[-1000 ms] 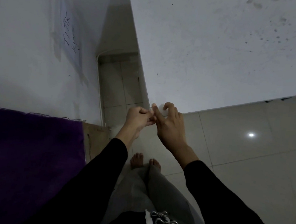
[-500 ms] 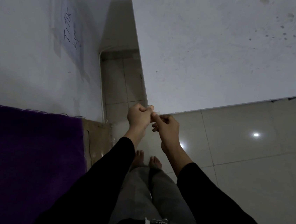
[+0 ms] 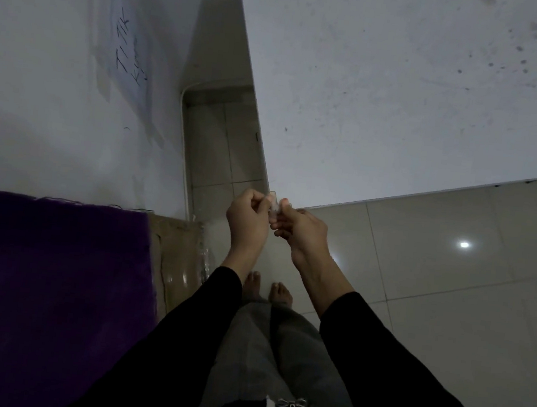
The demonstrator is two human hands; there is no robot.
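We hold our left hand [image 3: 248,221] and right hand [image 3: 304,232] close together in front of us, knuckles almost touching. The left fingers [image 3: 262,204] are curled tight and pinch a small clear piece [image 3: 273,204] from its left side. The right fingertips [image 3: 284,204] are narrowed onto its other edge, with the rest of that hand's fingers folded under. The piece stands upright between the two hands, in the air over the floor [image 3: 450,288], and its top edge pokes out above the fingertips. It is too small and too dim for us to tell what it is made of.

Below the hands are our bare feet [image 3: 280,294] on the tiles. To our left a purple cloth [image 3: 47,279] lies beside a cardboard box [image 3: 179,253], near the hands but apart from them. A paper [image 3: 127,56] with handwriting hangs on the left wall [image 3: 38,113]. Nothing lies between us and the piece; our black sleeves [image 3: 376,364] cover only the forearms.

A second ago our right fingers arched higher and looser over the piece. Since then they have closed down, and both hands have stayed in nearly the same place
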